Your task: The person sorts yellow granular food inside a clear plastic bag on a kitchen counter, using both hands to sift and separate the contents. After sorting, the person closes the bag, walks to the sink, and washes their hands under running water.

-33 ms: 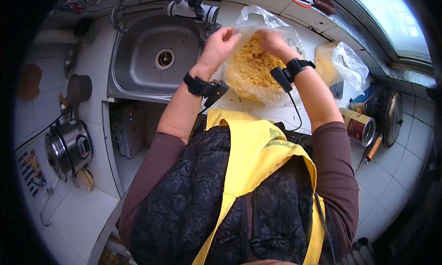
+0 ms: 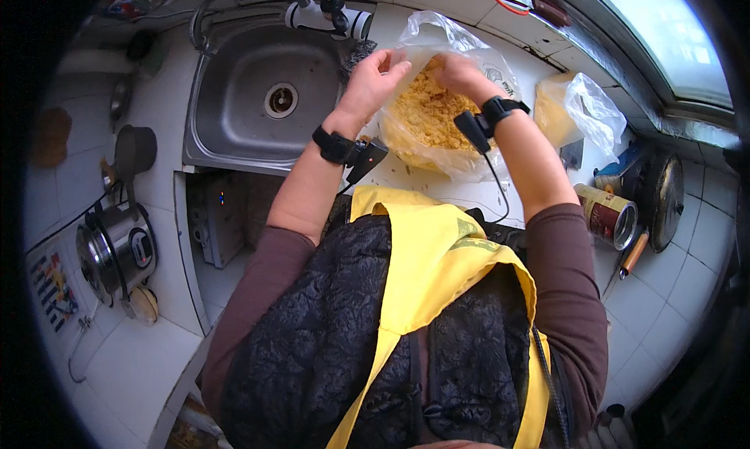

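Observation:
A clear plastic bag (image 2: 433, 31) stands wide-mouthed on the white counter, right of the sink. Yellow, crumbly grains (image 2: 428, 115) fill its lower part, clumped in places; I cannot tell what food it is. At the bag's left rim, my left hand (image 2: 370, 86) pinches the plastic between thumb and fingers. My right hand (image 2: 461, 74) reaches inside from the right, fingers bent down against the crumbs. Its fingertips are mostly hidden, so what they hold does not show. Each wrist wears a black strap with a small device.
The steel sink (image 2: 234, 90) and its faucet (image 2: 324, 16) lie left. A second clear bag with yellow contents (image 2: 556, 109) stands right. Beyond it are a tin can (image 2: 613, 215), a dark pot lid (image 2: 664, 203) and the window (image 2: 672, 35). A rice cooker (image 2: 121, 250) stands far left.
My right hand has shifted slightly left within the bag, among the crumbs. The left hand stays at the bag's rim, almost unmoved.

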